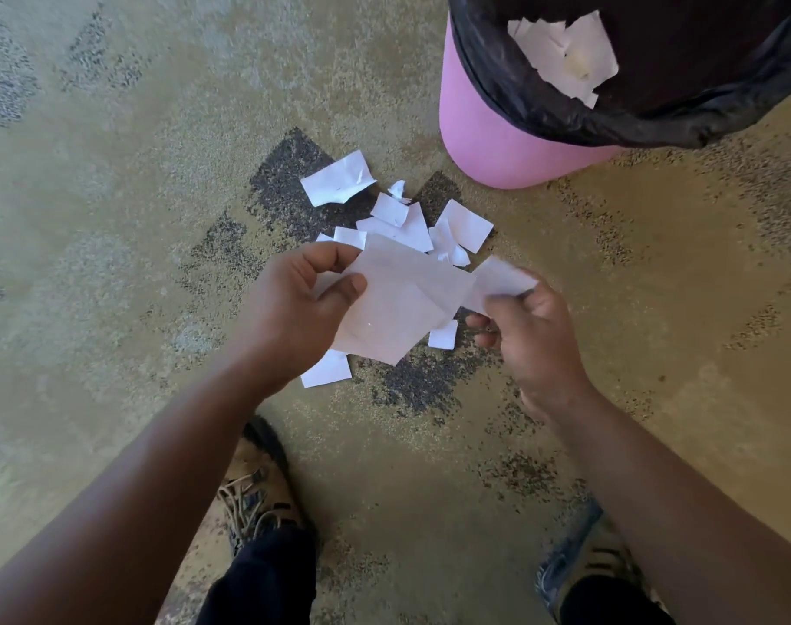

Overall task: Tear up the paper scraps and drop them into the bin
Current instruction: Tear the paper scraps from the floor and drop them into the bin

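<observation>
My left hand (294, 304) pinches the left edge of a large white sheet of paper (398, 304) held above the floor. To its right, my right hand (529, 336) grips a smaller white strip of paper (502, 281), blurred and touching the sheet's right corner. Whether the strip is fully torn off I cannot tell. Several white paper scraps (339, 178) lie scattered on the floor beneath and beyond my hands. The pink bin (488, 142) with a black liner stands at the upper right, holding torn white pieces (565, 56).
The floor is speckled beige carpet with dark patches (290, 173). My two shoes (258, 493) show at the bottom of the view, below my forearms. The bin's black liner (610, 124) folds over its rim.
</observation>
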Demonstrator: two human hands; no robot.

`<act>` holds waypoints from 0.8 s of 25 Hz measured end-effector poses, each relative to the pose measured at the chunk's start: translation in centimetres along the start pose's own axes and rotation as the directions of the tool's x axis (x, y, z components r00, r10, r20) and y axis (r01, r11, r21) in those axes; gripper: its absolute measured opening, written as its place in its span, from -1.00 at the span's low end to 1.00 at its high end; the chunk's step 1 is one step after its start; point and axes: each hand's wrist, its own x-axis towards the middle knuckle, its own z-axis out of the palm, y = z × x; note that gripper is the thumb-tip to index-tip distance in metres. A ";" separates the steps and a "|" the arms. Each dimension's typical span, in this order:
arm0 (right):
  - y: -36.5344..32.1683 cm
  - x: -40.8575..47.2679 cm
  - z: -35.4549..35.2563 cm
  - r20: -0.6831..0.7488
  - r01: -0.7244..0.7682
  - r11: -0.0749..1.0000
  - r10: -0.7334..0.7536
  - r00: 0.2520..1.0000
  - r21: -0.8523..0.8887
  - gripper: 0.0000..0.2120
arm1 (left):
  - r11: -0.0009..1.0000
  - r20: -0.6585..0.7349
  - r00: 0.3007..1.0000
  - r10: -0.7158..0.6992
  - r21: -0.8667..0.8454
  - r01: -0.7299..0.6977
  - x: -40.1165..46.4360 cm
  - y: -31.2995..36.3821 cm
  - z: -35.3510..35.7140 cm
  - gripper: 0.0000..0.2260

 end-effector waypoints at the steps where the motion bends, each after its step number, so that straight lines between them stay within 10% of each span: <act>1: -0.4 0.2 -0.1 0.028 -0.023 0.999 0.024 0.999 -0.044 -0.75 | 1.000 0.027 1.000 0.013 -0.005 -0.012 0.0 0.4 -0.1 -0.77; 10: -2.5 0.2 -1.6 0.454 -0.385 0.909 0.279 0.846 0.160 -0.69 | 0.950 0.159 0.987 0.004 0.307 -0.053 1.0 1.9 1.4 -0.83; 16: -3.1 -0.3 -1.8 0.202 0.030 0.999 -0.022 0.979 -0.037 -0.85 | 0.985 -0.048 0.991 0.125 0.129 -0.118 1.0 4.1 1.9 -0.81; 20: -6.1 -1.5 -2.4 0.036 0.353 0.933 -0.356 0.934 0.064 -0.84 | 0.924 -0.251 0.899 0.358 -0.043 -0.380 -0.2 7.7 2.6 -0.75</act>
